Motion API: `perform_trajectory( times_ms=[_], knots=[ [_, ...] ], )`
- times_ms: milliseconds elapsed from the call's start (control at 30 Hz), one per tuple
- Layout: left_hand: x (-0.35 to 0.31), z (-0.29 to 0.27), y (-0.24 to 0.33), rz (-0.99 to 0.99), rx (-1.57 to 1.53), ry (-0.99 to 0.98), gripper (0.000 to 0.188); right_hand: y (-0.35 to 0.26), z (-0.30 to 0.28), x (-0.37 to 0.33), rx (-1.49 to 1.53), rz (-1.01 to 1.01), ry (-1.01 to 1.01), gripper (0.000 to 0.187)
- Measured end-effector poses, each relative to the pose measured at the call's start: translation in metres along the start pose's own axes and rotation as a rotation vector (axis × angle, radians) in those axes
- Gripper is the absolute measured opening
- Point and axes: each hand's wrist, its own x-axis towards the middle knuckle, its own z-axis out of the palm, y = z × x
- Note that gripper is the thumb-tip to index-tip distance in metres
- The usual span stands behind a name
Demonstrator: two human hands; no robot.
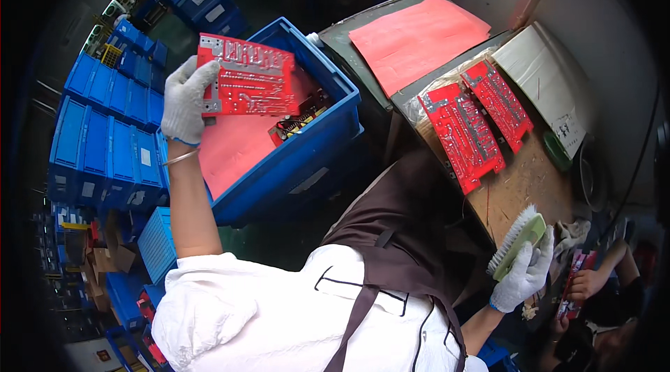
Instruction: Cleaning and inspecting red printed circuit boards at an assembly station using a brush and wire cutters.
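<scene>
My left hand (187, 101), in a white knit glove, grips the left edge of a red circuit board (252, 79), its soldered side facing up. The board is held over a blue crate (293, 166), in which a pink sheet (234, 152) and another board with components (301, 121) show. At the right, my gloved right hand (525, 276) is closed round a scrubbing brush (516, 243) with a green back and white bristles. Beyond the brush, two more red circuit boards (462, 136) (499, 103) lie solder side up on the wooden bench (527, 187).
Pink sheets (419, 37) lie on a dark table behind the crate. Stacked blue bins (105, 142) line the left side. A green object (556, 152) sits by the bench's far edge. At lower right, another person's hand (585, 285) holds a red board (574, 288).
</scene>
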Motion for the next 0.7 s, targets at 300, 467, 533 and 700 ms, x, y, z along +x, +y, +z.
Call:
perform_trajectory(
  times_ms=[300, 467, 533, 700],
  knots=[
    [0.096, 0.019, -0.073, -0.131, 1.419, -0.117, 0.034, 0.004, 0.008, -0.007, -0.044, 0.033, -0.058, 0.051],
    [0.096, -0.005, -0.086, 0.477, 1.349, -0.476, 0.033, 0.009, 0.013, -0.002, -0.113, 0.051, -0.086, 0.052],
    [0.092, -0.010, -0.087, 0.731, 1.490, -0.565, 0.035, -0.002, 0.029, 0.001, -0.111, 0.113, -0.105, 0.051],
    [0.106, -0.017, -0.102, 0.930, 1.481, -0.733, 0.040, -0.021, 0.065, 0.005, -0.234, 0.000, -0.216, 0.049]
  ],
)
